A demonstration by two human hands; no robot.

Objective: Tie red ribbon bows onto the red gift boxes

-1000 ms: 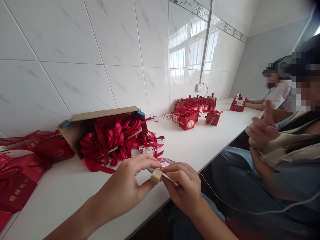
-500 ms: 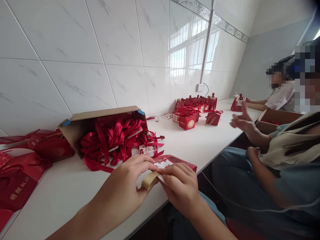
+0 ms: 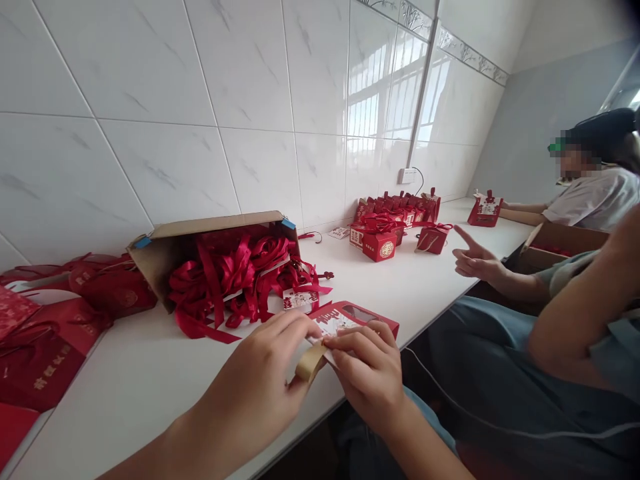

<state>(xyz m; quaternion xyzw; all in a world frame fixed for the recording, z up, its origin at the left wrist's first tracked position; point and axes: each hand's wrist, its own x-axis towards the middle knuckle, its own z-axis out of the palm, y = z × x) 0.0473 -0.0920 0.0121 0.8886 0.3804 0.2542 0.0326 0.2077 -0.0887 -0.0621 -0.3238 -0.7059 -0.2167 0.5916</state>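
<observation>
Head view: white surface along a tiled wall, stock in red.

Writing: one red gift box (image 3: pixel 60 353), at the surface's left end, bears a vertical line of gold Chinese characters, too slanted for you to read surely. One red carton (image 3: pixel 380 246), toward the wall edge, carries a round gold emblem and small gold lettering, illegible at this size. One printed tag (image 3: pixel 300 298), before the cardboard box (image 3: pixel 220 223), shows red characters you cannot make out.

Hidden or cut off: gift boxes at the left end run out of frame. The cardboard box, on its side near the wall edge, is packed with red ribbons (image 3: pixel 233 267); its depth is concealed. The co-worker nearest you is cropped by the right border; that person's pointing hand (image 3: pixel 477 260) is at the front edge.

Hands: your left hand (image 3: pixel 263 363) is half curled, thumb against a gold ribbon loop (image 3: pixel 309 362); its thumb tip is hidden, so you cannot tell how firm the hold is. Your right hand (image 3: pixel 370 367) is closed, fingers pinching a white card (image 3: pixel 331 358) at the ribbon's base. Just beyond lies a red windowed box (image 3: pixel 387 325), near the front edge, partly covered by your right hand.
</observation>
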